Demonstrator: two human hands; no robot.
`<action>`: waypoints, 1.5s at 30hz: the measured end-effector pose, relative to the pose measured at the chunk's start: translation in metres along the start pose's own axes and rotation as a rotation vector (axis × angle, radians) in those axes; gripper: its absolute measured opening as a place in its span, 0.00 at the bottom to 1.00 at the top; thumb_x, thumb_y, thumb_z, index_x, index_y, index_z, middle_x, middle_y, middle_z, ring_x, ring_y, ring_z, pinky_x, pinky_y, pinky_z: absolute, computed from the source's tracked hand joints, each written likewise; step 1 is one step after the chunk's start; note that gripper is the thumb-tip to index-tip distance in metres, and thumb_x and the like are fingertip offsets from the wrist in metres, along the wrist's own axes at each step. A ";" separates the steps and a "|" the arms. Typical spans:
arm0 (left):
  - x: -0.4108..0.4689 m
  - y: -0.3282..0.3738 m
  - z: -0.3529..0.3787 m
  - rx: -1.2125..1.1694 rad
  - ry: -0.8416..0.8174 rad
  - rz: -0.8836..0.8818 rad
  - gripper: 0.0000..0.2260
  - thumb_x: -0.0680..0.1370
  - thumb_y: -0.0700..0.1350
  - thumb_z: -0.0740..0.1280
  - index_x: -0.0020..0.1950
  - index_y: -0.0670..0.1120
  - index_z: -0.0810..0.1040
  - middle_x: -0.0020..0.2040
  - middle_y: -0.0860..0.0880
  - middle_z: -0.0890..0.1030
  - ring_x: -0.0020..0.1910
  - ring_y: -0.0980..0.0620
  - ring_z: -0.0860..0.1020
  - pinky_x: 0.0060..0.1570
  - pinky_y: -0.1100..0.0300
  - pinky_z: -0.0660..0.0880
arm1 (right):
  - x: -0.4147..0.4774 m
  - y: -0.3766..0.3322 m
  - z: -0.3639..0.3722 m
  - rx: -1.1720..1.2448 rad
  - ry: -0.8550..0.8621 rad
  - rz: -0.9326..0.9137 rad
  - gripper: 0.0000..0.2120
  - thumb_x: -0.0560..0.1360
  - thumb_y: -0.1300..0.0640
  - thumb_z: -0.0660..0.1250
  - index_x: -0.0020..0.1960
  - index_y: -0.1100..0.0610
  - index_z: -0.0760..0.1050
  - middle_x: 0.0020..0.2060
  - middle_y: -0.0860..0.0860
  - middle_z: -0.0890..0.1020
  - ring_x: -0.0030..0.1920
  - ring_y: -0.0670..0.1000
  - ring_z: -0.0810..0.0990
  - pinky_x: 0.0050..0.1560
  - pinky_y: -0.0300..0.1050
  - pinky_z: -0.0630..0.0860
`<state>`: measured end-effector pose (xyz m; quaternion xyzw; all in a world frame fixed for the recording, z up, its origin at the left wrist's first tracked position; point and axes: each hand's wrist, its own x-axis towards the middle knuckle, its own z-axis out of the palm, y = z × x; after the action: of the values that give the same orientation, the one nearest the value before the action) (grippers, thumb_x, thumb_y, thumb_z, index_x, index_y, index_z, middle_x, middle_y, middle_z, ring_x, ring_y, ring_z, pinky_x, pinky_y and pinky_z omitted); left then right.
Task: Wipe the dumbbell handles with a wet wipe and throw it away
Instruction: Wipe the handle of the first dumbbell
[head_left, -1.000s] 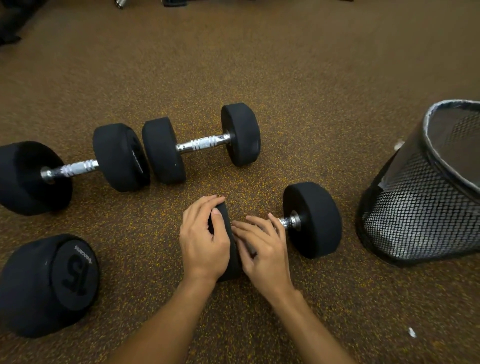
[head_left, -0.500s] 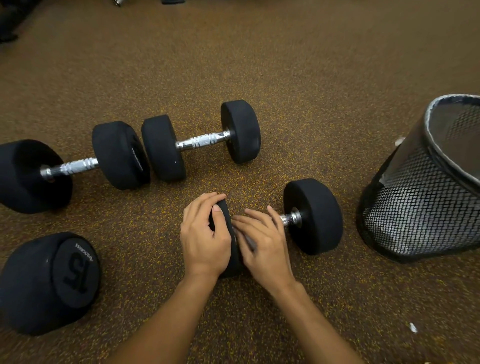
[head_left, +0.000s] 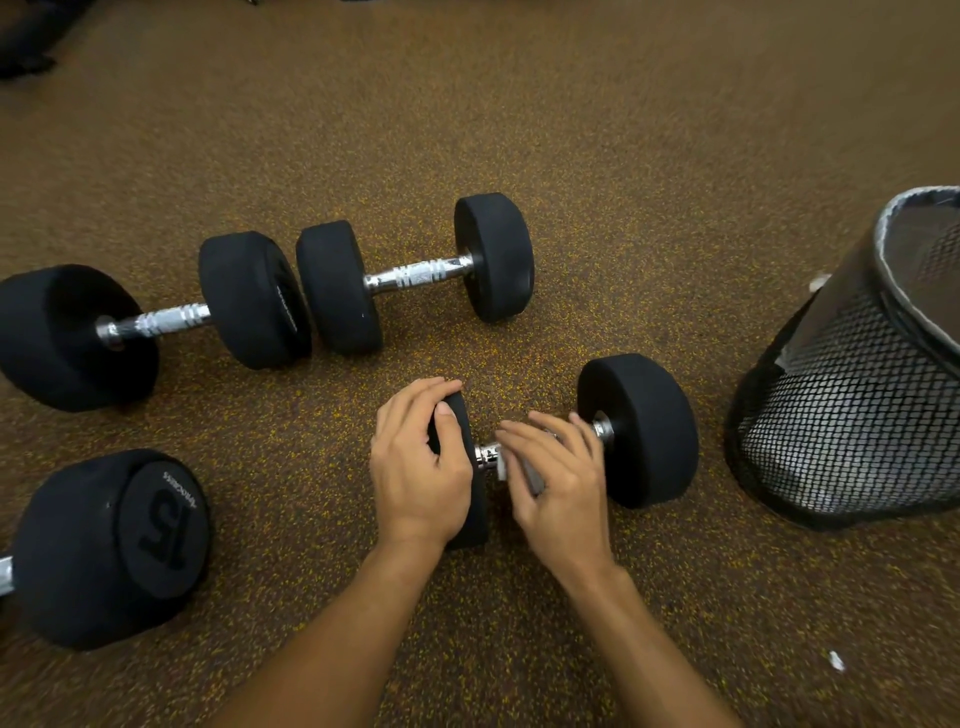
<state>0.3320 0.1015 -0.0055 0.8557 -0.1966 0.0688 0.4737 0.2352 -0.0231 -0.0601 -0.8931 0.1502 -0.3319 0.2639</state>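
Observation:
A black dumbbell (head_left: 641, 426) with a chrome handle lies on the floor just in front of me. My left hand (head_left: 415, 462) grips its near weight head, fingers curled over the top. My right hand (head_left: 558, 478) covers the handle and holds a grey wet wipe (head_left: 503, 466) against it; only an edge of the wipe shows under the thumb. A short bare piece of handle shows on each side of the hand. A black mesh bin (head_left: 852, 415) with a liner stands tilted at the right.
Two more black dumbbells lie end to end farther back, one (head_left: 415, 275) in the middle and one (head_left: 150, 322) at the left. A fourth, marked 15 (head_left: 114, 545), sits at the near left. A small white scrap (head_left: 836, 661) lies on the speckled brown floor (head_left: 623, 156).
My right hand has slid along the handle toward the right weight head, baring the left end of the handle and an edge of the wipe. My left hand has stayed on the near head.

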 end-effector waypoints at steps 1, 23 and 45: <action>0.000 -0.001 0.000 -0.001 0.000 0.001 0.17 0.84 0.47 0.57 0.64 0.49 0.85 0.63 0.54 0.82 0.66 0.54 0.76 0.70 0.58 0.70 | -0.001 -0.004 0.003 0.003 -0.032 -0.032 0.11 0.81 0.58 0.73 0.63 0.52 0.86 0.63 0.43 0.85 0.70 0.48 0.78 0.78 0.61 0.65; -0.001 -0.003 0.001 -0.022 -0.007 0.005 0.17 0.84 0.47 0.58 0.64 0.49 0.85 0.64 0.54 0.82 0.68 0.52 0.76 0.71 0.48 0.72 | 0.000 -0.004 0.006 0.008 -0.081 -0.070 0.10 0.82 0.57 0.73 0.62 0.51 0.86 0.63 0.42 0.85 0.70 0.48 0.78 0.77 0.62 0.65; 0.002 -0.004 0.003 -0.027 0.016 0.011 0.16 0.84 0.45 0.58 0.62 0.48 0.85 0.62 0.53 0.83 0.65 0.52 0.77 0.69 0.53 0.73 | 0.013 -0.008 0.008 0.011 -0.117 0.023 0.11 0.82 0.52 0.68 0.59 0.49 0.87 0.58 0.40 0.87 0.66 0.48 0.80 0.80 0.59 0.61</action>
<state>0.3353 0.0998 -0.0095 0.8475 -0.1986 0.0755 0.4863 0.2514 -0.0193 -0.0540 -0.9079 0.1426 -0.2767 0.2809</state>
